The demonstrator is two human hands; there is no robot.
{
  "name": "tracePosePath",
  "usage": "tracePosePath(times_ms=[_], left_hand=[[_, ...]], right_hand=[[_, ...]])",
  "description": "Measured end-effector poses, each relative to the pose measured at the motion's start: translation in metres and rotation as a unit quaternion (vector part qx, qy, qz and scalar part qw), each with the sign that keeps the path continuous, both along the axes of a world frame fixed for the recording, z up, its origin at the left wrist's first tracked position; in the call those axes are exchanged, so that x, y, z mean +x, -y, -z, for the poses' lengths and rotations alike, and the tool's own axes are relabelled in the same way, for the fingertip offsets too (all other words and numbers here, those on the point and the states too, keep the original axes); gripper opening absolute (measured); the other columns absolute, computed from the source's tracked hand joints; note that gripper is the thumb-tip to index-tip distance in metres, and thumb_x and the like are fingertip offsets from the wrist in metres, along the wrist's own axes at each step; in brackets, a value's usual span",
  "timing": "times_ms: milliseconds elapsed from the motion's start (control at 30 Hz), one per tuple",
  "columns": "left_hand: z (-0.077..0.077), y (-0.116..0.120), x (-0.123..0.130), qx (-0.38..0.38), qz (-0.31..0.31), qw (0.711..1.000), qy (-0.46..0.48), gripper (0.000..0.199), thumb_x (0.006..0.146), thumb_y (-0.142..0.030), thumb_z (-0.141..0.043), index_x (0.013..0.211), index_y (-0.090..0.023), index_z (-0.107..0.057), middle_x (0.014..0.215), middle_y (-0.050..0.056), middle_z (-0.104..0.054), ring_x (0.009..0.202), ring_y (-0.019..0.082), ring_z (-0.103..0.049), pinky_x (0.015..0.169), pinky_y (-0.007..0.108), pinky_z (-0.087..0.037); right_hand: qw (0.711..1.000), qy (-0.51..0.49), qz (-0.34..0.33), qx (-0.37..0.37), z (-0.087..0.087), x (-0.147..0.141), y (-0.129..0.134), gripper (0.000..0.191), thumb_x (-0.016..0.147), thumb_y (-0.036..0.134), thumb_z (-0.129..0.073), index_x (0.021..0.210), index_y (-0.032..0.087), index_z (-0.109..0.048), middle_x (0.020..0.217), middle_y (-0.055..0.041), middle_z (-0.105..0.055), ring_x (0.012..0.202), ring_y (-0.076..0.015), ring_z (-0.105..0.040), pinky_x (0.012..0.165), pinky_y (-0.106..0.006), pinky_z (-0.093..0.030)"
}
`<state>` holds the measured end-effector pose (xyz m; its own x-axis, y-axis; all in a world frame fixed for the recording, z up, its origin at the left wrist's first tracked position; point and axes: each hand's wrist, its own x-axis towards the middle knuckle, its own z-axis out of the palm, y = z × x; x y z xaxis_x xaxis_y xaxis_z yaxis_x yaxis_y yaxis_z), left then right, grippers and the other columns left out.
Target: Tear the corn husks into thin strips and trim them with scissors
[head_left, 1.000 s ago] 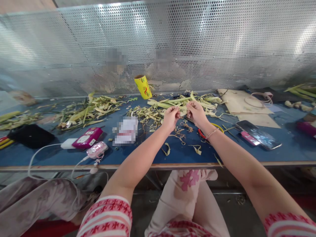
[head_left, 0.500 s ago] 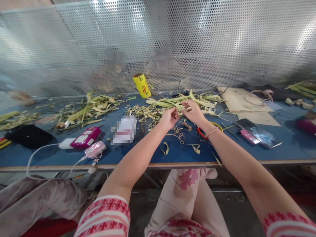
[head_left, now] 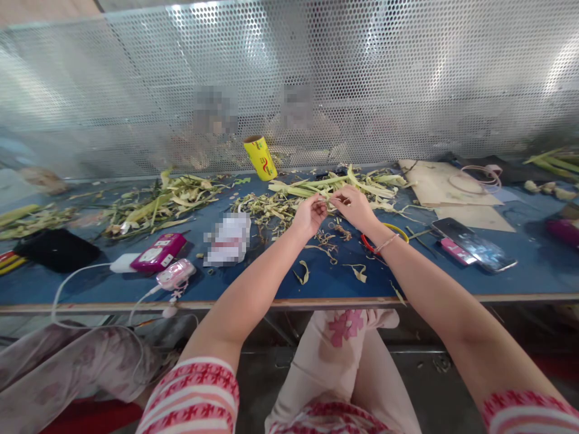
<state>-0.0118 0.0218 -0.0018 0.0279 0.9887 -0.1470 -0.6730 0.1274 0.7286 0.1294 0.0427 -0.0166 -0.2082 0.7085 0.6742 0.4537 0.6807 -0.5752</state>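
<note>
Above a heap of pale green leaves and stalks, my left hand and my right hand meet fingertip to fingertip. Both are closed in a pinch on a thin pale plant strip, mostly hidden by the fingers. Small dry plant scraps lie just left of my left hand. Curled bits of leaf rest on the blue table below my wrists. Red and yellow rings lie beneath my right wrist.
A yellow tube stands tilted before the perforated metal screen. Left are a leaf pile, a magenta power strip with a white cable and a pink case. Right are phones and brown paper. A person's legs show at lower left.
My right hand's fingers have drawn closer together and lower towards my left fingertips. The pale leafy piece between the hands shows less now. My left hand stays almost in place.
</note>
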Motion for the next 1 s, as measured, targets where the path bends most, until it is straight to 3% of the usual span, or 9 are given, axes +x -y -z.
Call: tracePosePath(times_ms=[200,300,533,733,1000], left_hand=[[0.000,-0.001,0.000,0.034,-0.021,0.999,0.009,0.005,0.076,-0.009,-0.059,0.076,-0.014,-0.061,0.062,0.000,-0.064,0.057,0.008,-0.057,0.071,0.024,-0.050],[0.004,-0.001,0.002,0.065,-0.031,0.997,-0.025,0.014,0.070,-0.003,-0.062,0.075,-0.016,-0.057,0.061,-0.001,-0.063,0.062,0.010,-0.060,0.078,0.027,-0.050],[0.012,-0.001,0.005,0.133,-0.039,0.989,-0.051,0.013,0.069,-0.005,-0.071,0.068,-0.014,-0.062,0.063,-0.003,-0.063,0.061,0.006,-0.058,0.071,0.022,-0.048],[0.009,0.002,0.006,0.159,-0.033,0.986,-0.035,0.016,0.062,-0.003,-0.077,0.068,-0.015,-0.068,0.066,-0.003,-0.067,0.065,0.005,-0.060,0.073,0.019,-0.049],[0.004,0.007,0.008,0.140,-0.039,0.988,-0.048,0.013,0.069,-0.005,-0.075,0.067,-0.015,-0.069,0.063,-0.004,-0.064,0.061,0.004,-0.057,0.072,0.020,-0.048]], right_hand=[[0.999,-0.019,0.033,-0.026,-0.004,0.000,0.004,0.010,0.080,0.026,-0.061,0.077,0.019,-0.068,0.089,-0.0069,-0.064,0.069,-0.0167,-0.058,0.069,-0.036,-0.050],[0.997,-0.053,0.024,-0.059,-0.006,-0.001,0.005,0.009,0.079,0.026,-0.061,0.075,0.019,-0.065,0.083,-0.0050,-0.064,0.068,-0.0162,-0.057,0.069,-0.035,-0.049],[0.979,-0.141,-0.021,-0.146,-0.003,-0.002,0.001,0.016,0.077,0.035,-0.060,0.075,0.020,-0.062,0.062,0.0014,-0.056,0.058,-0.0139,-0.053,0.060,-0.031,-0.047],[0.955,-0.225,-0.047,-0.189,-0.003,-0.005,0.001,0.026,0.073,0.046,-0.067,0.074,0.021,-0.059,0.065,0.0014,-0.058,0.061,-0.0139,-0.057,0.060,-0.030,-0.051],[0.944,-0.251,-0.077,-0.199,-0.001,-0.007,-0.001,0.031,0.068,0.049,-0.073,0.072,0.021,-0.059,0.068,0.0012,-0.061,0.058,-0.0128,-0.058,0.057,-0.029,-0.053]])
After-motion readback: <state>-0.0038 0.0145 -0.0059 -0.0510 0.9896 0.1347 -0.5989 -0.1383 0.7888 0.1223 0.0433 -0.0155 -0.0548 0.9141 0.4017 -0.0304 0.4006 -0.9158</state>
